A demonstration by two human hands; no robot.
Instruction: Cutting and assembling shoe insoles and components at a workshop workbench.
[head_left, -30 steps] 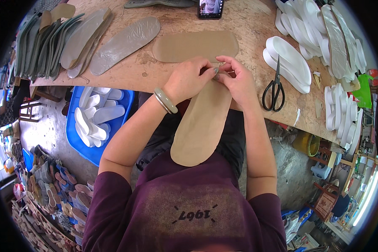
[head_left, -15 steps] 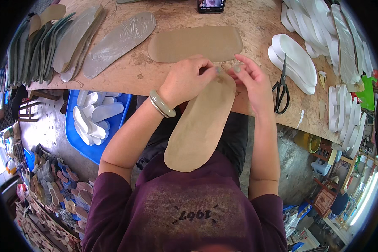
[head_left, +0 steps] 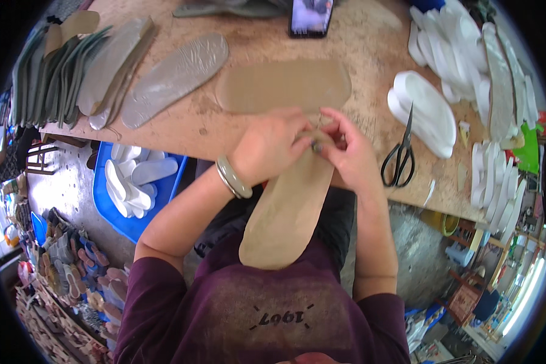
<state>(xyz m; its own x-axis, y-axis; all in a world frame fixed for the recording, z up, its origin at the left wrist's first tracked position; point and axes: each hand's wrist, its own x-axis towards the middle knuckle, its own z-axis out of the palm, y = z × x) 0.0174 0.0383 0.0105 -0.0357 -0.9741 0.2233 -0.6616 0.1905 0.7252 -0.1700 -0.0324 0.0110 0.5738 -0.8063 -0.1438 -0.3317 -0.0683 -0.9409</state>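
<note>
A long beige insole (head_left: 285, 212) slants from the table's front edge down toward my shirt. At its far end my left hand (head_left: 267, 148), with a pale bangle on the wrist, pinches the rim with closed fingers. My right hand (head_left: 349, 155) is closed on the same end, its thumb close to the left thumb. The fingers hide the tip, so any small piece between them cannot be made out. Just beyond the hands lies a flat tan insole (head_left: 285, 85). To its left rests a grey insole (head_left: 179, 79) with a wrinkled, shiny surface.
Black-handled scissors (head_left: 399, 164) lie right of my right hand, beside white soles (head_left: 428, 115). More white soles (head_left: 449, 48) are piled at the far right. Dark insoles (head_left: 54, 73) stand stacked at left. A phone (head_left: 309, 18) is at the back; a blue bin (head_left: 112, 209) holds white soles below.
Both hands have drawn closer together at the insole's far end. The right fingers, spread before, are now closed on it. The table and its things sit lower in the picture.
</note>
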